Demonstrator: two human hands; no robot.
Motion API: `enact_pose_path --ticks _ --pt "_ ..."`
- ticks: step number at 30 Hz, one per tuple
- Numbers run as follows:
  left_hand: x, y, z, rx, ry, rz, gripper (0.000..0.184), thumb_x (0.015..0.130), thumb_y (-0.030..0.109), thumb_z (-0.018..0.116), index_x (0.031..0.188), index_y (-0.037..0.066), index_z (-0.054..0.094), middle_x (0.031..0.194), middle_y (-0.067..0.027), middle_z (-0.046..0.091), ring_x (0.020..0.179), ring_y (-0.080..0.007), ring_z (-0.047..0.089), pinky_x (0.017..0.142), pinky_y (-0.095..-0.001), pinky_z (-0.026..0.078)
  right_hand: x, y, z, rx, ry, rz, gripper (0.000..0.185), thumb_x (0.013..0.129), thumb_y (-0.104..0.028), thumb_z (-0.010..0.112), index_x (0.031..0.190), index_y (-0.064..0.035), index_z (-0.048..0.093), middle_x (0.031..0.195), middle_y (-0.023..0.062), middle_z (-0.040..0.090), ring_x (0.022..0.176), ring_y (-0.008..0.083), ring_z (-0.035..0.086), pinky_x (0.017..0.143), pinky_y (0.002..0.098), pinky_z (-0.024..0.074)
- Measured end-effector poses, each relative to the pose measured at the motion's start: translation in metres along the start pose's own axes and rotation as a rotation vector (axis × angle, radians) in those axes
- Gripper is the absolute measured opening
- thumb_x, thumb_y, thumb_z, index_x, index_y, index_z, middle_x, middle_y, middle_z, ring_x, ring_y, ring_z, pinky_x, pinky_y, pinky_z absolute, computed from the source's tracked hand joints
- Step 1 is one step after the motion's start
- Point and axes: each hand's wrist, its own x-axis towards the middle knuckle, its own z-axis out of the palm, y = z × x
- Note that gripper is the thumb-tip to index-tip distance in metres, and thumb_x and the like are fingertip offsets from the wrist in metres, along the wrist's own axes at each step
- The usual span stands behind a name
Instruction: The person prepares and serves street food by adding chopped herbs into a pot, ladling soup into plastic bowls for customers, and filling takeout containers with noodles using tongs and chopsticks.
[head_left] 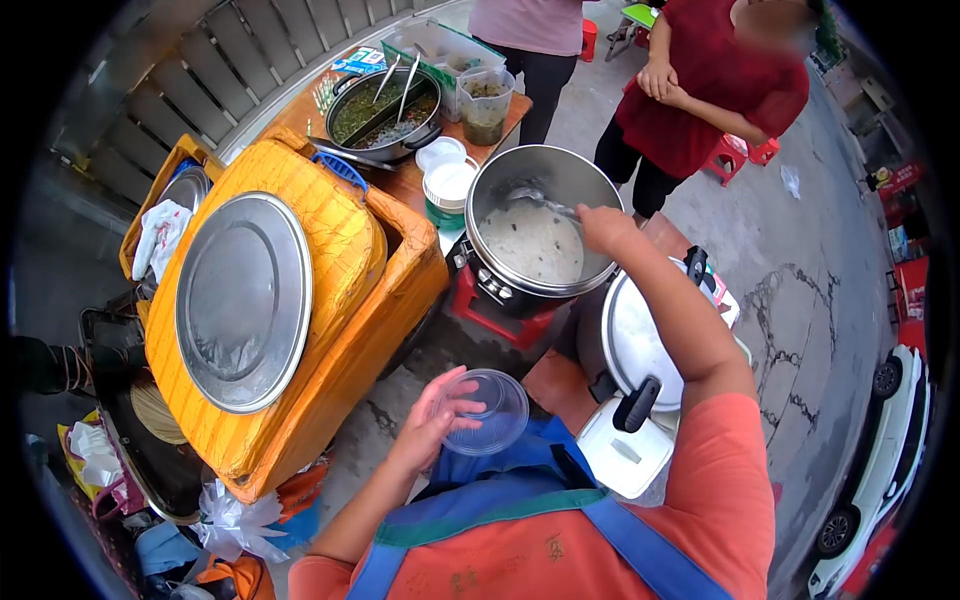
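My left hand is closed around the side of a clear plastic bowl, held low in front of my apron. Nothing shows inside the bowl. My right hand grips the handle of a metal ladle, whose head dips into a large steel pot. Whitish porridge-like liquid with dark bits is in the pot. The pot stands on a dark base with knobs and a red stand. How deep the ladle reaches is hidden by the liquid.
A yellow-wrapped box with a round metal lid stands left. Behind are a divided pan, white tubs and a plastic jug. A lidded pot sits right. Two people stand opposite, one in a red shirt.
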Motion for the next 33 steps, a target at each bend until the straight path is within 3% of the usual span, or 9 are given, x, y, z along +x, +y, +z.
enact_pose_path --ticks 5,8,10,12,14,16,21,26,33 --pt "0.044 -0.008 -0.029 -0.022 -0.031 -0.044 0.076 0.082 0.049 0.058 0.135 0.004 0.029 0.124 -0.0181 0.043 0.101 -0.0272 0.055 0.081 -0.0381 0.048 -0.021 0.013 -0.007 -0.164 0.050 -0.017 0.032 0.091 -0.014 0.038 0.118 -0.0032 0.050 0.104 0.0184 0.061 0.098 0.0326 0.060 0.079 0.0420 0.0490" --pt "0.064 -0.001 -0.032 0.028 -0.050 -0.073 0.076 0.082 0.051 0.056 0.136 0.005 0.029 0.122 -0.0161 0.044 0.099 -0.0244 0.056 0.081 -0.0362 0.049 -0.005 0.009 0.018 -0.076 0.041 0.012 0.028 0.088 -0.012 0.042 0.110 -0.0006 0.056 0.098 0.0186 0.063 0.095 0.0328 0.061 0.079 0.0419 0.0492" --pt "0.076 0.004 -0.032 0.035 -0.048 -0.041 0.076 0.082 0.053 0.055 0.135 0.005 0.028 0.121 -0.0148 0.044 0.099 -0.0232 0.056 0.080 -0.0354 0.049 0.016 0.006 0.042 0.007 -0.036 0.027 0.025 0.083 -0.008 0.044 0.098 0.0023 0.061 0.090 0.0185 0.064 0.086 0.0319 0.064 0.071 0.0404 0.0518" --pt "0.088 0.003 -0.034 0.027 -0.019 -0.060 0.077 0.082 0.054 0.054 0.135 0.005 0.028 0.120 -0.0143 0.045 0.099 -0.0224 0.056 0.080 -0.0352 0.049 0.040 -0.003 0.050 0.324 -0.423 0.135 0.021 0.082 -0.004 0.042 0.084 0.0022 0.062 0.076 0.0151 0.063 0.067 0.0273 0.064 0.054 0.0363 0.0515" --pt "0.103 0.004 -0.033 0.015 0.010 -0.062 0.077 0.083 0.056 0.052 0.135 0.005 0.028 0.119 -0.0138 0.045 0.098 -0.0215 0.056 0.080 -0.0349 0.048 0.050 -0.004 0.077 1.059 -0.382 0.355 0.016 0.084 -0.004 0.042 0.080 -0.0007 0.057 0.066 0.0084 0.058 0.051 0.0179 0.055 0.041 0.0297 0.0441" --pt "0.113 0.003 -0.030 0.026 0.035 -0.029 0.078 0.083 0.057 0.050 0.135 0.004 0.028 0.118 -0.0127 0.046 0.098 -0.0203 0.056 0.080 -0.0344 0.047 0.050 -0.012 0.075 1.323 -0.420 0.381 0.013 0.087 -0.008 0.044 0.078 -0.0042 0.052 0.061 0.0033 0.052 0.047 0.0110 0.046 0.040 0.0249 0.0389" --pt "0.144 0.007 -0.019 -0.019 0.087 0.008 0.069 0.086 0.049 0.052 0.135 0.006 0.029 0.118 -0.0120 0.045 0.098 -0.0181 0.054 0.080 -0.0299 0.046 0.029 -0.020 0.067 1.432 -0.437 0.336 0.012 0.089 -0.013 0.045 0.093 -0.0041 0.053 0.060 0.0009 0.048 0.046 0.0087 0.043 0.039 0.0230 0.0366" --pt "0.171 0.009 -0.012 0.018 0.174 0.150 0.070 0.088 0.051 0.047 0.134 0.003 0.028 0.116 -0.0118 0.046 0.102 -0.0207 0.054 0.084 -0.0329 0.045 -0.029 0.020 0.054 1.668 -0.429 0.160 0.038 0.092 -0.011 0.043 0.129 -0.0032 0.039 0.064 0.0002 0.048 0.044 0.0056 0.041 0.035 0.0197 0.0325" --pt "0.204 0.019 0.001 0.023 0.401 0.240 0.058 0.092 0.040 0.047 0.133 0.003 0.028 0.114 -0.0115 0.046 0.099 -0.0202 0.054 0.083 -0.0314 0.045 -0.128 0.046 -0.025 1.650 -0.283 0.158 0.041 0.091 -0.008 0.043 0.132 -0.0054 0.038 0.066 0.0002 0.049 0.043 0.0053 0.041 0.034 0.0197 0.0324"
